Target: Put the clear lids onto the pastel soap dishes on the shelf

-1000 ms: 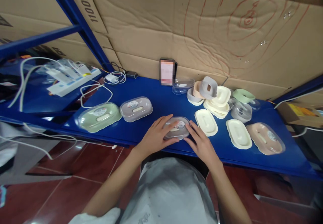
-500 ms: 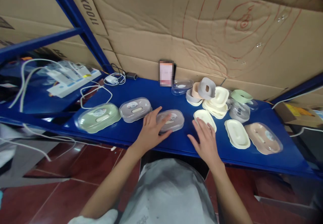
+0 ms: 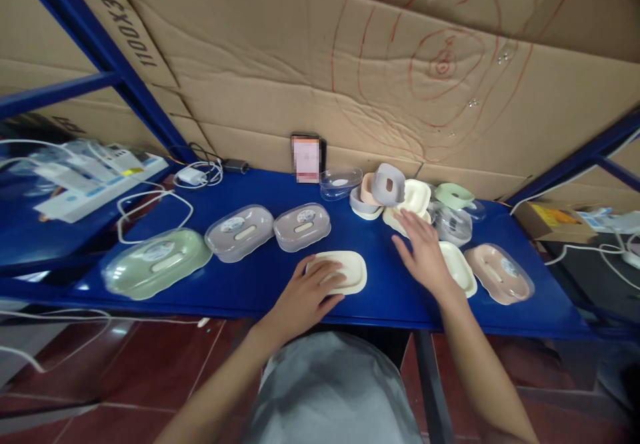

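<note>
My left hand (image 3: pixel 311 294) lies with spread fingers on a cream soap dish tray (image 3: pixel 354 272) in front of me. My right hand (image 3: pixel 423 247) reaches over the table, fingers apart, its tips at a stack of cream trays (image 3: pixel 393 217); whether they touch it I cannot tell. Another cream tray (image 3: pixel 460 267) is partly hidden behind my right wrist. To the left stand two grey soap dishes with clear lids, one nearer the middle (image 3: pixel 313 224) and one farther left (image 3: pixel 227 244), then a green lidded one (image 3: pixel 173 267). A pinkish-brown lidded dish (image 3: pixel 500 274) sits at the right.
Behind the trays are grey rings (image 3: pixel 389 184), a green part (image 3: pixel 454 195) and clear lids (image 3: pixel 340 181). A phone (image 3: pixel 307 157) leans on the cardboard wall (image 3: pixel 240 51). A power strip (image 3: pixel 100 187) with white cables lies left on the blue table (image 3: pixel 270 194).
The grey lidded dish under my left hand now stands free, farther back. The cream tray from by my right hand is now under my left hand. My right hand has moved back toward the stack.
</note>
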`<state>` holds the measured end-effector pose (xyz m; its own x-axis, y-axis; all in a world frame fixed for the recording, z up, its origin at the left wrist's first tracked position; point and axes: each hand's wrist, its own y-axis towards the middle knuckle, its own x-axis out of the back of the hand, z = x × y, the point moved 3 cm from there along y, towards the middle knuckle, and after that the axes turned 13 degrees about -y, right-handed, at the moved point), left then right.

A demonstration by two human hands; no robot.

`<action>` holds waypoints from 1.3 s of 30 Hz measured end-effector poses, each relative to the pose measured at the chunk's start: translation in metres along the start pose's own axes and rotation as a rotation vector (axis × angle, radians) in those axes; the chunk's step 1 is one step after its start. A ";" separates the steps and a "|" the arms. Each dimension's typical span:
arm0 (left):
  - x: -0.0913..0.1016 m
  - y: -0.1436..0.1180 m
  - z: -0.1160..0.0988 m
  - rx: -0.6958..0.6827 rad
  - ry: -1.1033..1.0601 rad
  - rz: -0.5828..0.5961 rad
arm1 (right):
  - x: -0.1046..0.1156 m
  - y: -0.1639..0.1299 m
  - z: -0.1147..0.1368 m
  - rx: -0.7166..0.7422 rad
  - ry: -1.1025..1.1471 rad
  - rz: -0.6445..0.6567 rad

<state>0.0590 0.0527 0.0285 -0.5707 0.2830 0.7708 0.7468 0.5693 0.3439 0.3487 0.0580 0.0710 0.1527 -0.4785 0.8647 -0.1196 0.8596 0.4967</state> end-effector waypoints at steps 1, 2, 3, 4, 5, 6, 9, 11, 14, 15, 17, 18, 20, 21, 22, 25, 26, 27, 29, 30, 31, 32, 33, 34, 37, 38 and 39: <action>0.003 -0.003 0.002 0.004 -0.004 -0.013 | -0.004 0.019 -0.007 -0.010 -0.027 -0.037; 0.005 -0.006 0.004 0.005 -0.010 -0.022 | -0.009 0.037 -0.012 -0.018 -0.042 -0.060; 0.007 -0.009 0.005 0.006 -0.016 -0.025 | -0.014 0.054 -0.016 -0.025 -0.046 -0.070; 0.008 -0.011 0.006 0.009 -0.022 -0.026 | -0.019 0.069 -0.019 -0.031 -0.043 -0.077; 0.009 -0.013 0.006 0.015 -0.027 -0.028 | -0.022 0.080 -0.020 -0.039 -0.036 -0.082; 0.009 -0.014 0.006 0.024 -0.031 -0.033 | -0.023 0.087 -0.019 -0.048 -0.027 -0.093; 0.008 -0.016 0.006 0.060 -0.041 -0.074 | -0.006 0.074 -0.010 -0.102 -0.004 -0.177; 0.007 -0.017 0.007 0.083 -0.052 -0.095 | 0.011 0.041 -0.002 -0.194 0.057 -0.276; 0.007 -0.017 0.008 0.096 -0.074 -0.075 | 0.024 -0.025 0.005 -0.457 0.433 -0.393; 0.006 -0.017 0.008 0.096 -0.078 -0.067 | 0.021 -0.044 0.006 -0.540 0.500 -0.361; 0.007 -0.017 0.008 0.097 -0.083 -0.064 | 0.010 -0.076 0.006 -0.667 0.554 -0.275; 0.007 -0.017 0.009 0.097 -0.086 -0.064 | 0.004 -0.087 0.006 -0.705 0.561 -0.230; 0.006 -0.017 0.010 0.095 -0.097 -0.063 | -0.008 -0.100 0.005 -0.719 0.559 -0.159; 0.005 -0.017 0.010 0.091 -0.102 -0.064 | -0.012 -0.102 0.005 -0.702 0.538 -0.142; 0.005 -0.018 0.011 0.088 -0.106 -0.065 | -0.014 -0.103 0.006 -0.674 0.494 -0.135; 0.004 -0.018 0.012 0.077 -0.117 -0.071 | -0.014 -0.100 0.014 -0.536 0.246 -0.132; 0.004 -0.018 0.012 0.077 -0.123 -0.072 | -0.013 -0.098 0.018 -0.468 0.164 -0.114; 0.004 -0.018 0.011 0.075 -0.130 -0.070 | -0.013 -0.096 0.021 -0.395 0.101 -0.095; 0.006 -0.018 0.009 0.055 -0.146 -0.081 | -0.013 -0.094 0.027 -0.263 0.040 -0.067; 0.007 -0.019 0.008 0.042 -0.154 -0.097 | -0.012 -0.093 0.028 -0.224 0.033 -0.074; 0.008 -0.020 0.006 0.030 -0.161 -0.118 | -0.011 -0.092 0.028 -0.206 0.037 -0.093; 0.009 -0.020 0.005 0.022 -0.168 -0.140 | -0.009 -0.092 0.029 -0.205 0.052 -0.119; 0.010 -0.021 0.005 0.020 -0.172 -0.163 | -0.007 -0.091 0.029 -0.212 0.073 -0.142; 0.011 -0.022 0.004 0.024 -0.174 -0.183 | -0.005 -0.090 0.031 -0.217 0.095 -0.161; 0.011 -0.024 0.005 0.030 -0.143 -0.212 | 0.003 -0.084 0.049 -0.145 0.140 -0.160; 0.010 -0.024 0.005 0.023 -0.121 -0.214 | 0.004 -0.082 0.058 -0.097 0.143 -0.146; 0.009 -0.024 0.005 0.012 -0.096 -0.211 | 0.004 -0.079 0.067 -0.049 0.143 -0.134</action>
<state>0.0341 0.0457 0.0248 -0.7441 0.2282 0.6279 0.6036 0.6323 0.4856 0.2930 -0.0243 0.0405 0.3024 -0.5614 0.7703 -0.0418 0.7996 0.5991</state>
